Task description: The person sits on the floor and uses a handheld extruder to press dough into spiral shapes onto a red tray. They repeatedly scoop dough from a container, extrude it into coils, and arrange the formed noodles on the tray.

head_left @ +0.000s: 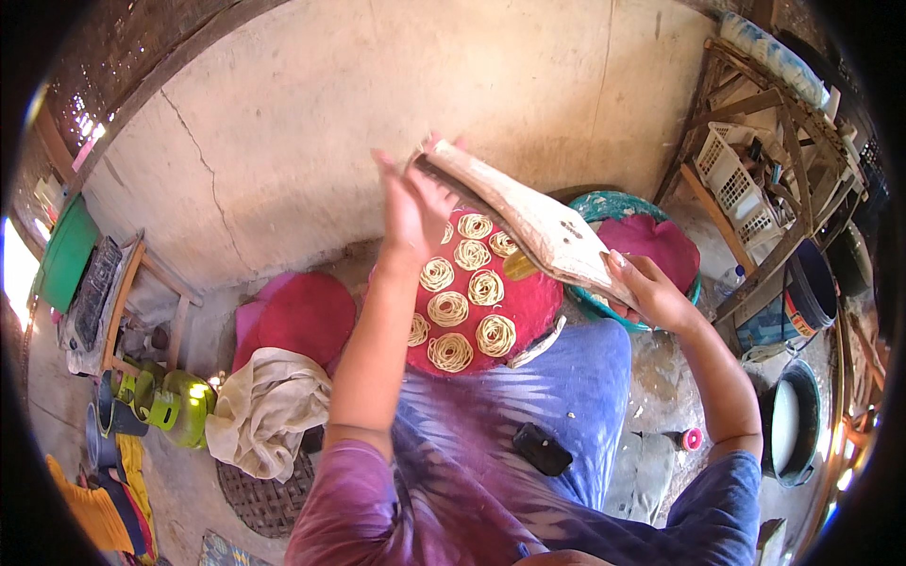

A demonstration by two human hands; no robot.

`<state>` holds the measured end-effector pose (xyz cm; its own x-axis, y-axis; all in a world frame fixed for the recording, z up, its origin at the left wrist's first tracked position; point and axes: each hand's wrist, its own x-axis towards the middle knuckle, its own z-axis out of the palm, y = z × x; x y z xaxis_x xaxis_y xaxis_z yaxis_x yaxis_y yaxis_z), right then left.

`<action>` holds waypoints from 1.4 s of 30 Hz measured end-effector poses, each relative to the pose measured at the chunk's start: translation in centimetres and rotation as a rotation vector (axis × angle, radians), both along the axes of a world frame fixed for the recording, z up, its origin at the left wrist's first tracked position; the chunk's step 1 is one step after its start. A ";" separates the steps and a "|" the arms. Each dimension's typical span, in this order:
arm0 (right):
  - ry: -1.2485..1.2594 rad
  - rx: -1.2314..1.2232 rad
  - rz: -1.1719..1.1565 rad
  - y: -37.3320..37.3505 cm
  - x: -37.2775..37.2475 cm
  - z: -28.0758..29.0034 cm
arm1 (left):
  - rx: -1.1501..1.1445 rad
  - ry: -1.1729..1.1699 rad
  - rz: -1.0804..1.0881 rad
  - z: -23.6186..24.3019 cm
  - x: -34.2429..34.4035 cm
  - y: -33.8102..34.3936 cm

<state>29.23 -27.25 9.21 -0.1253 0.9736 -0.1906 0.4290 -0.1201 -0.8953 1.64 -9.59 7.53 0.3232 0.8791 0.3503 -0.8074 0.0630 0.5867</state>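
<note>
A long, pale, worn wooden board (557, 222) is held up at a slant, with a dark edge along its left side and small dark marks on its face. My right hand (646, 291) grips its lower right end. Close against the upper left end is my left hand (415, 203), blurred, its fingers stretched out; whether it touches the board I cannot tell. Beneath them lies a round red mat (514, 357) bearing several coiled nests of pale noodle strands (448, 308). A yellowish flat piece (518, 265) shows partly under the board.
Red round mats (307, 316) and a cream cloth (269, 415) lie at the left, near a green gas cylinder (184, 407). A teal basin (609, 203) holds another red mat. A black phone-like object (543, 448) rests on my lap. A wooden rack (788, 141) stands far right.
</note>
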 end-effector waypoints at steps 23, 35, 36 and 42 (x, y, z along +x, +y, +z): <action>-0.542 -0.075 -0.053 5.7 0.1 -1.0 | -0.386 -0.565 -0.174 -7.6 5.8 4.6; -0.475 -0.100 -0.143 4.3 -1.4 -5.2 | -0.388 -0.541 -0.214 -10.5 4.4 3.7; -0.440 -0.139 -0.127 4.3 -1.4 -5.2 | -0.365 -0.527 -0.214 -10.6 4.5 3.8; -0.231 -0.145 -0.127 4.8 -1.5 -4.2 | -0.194 -0.427 -0.210 -7.2 4.3 5.9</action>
<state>27.72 -22.50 5.02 0.0587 0.9393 -0.3381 0.5928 -0.3053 -0.7452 5.95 -3.72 0.34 0.3640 0.8723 0.3265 -0.9305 0.3250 0.1690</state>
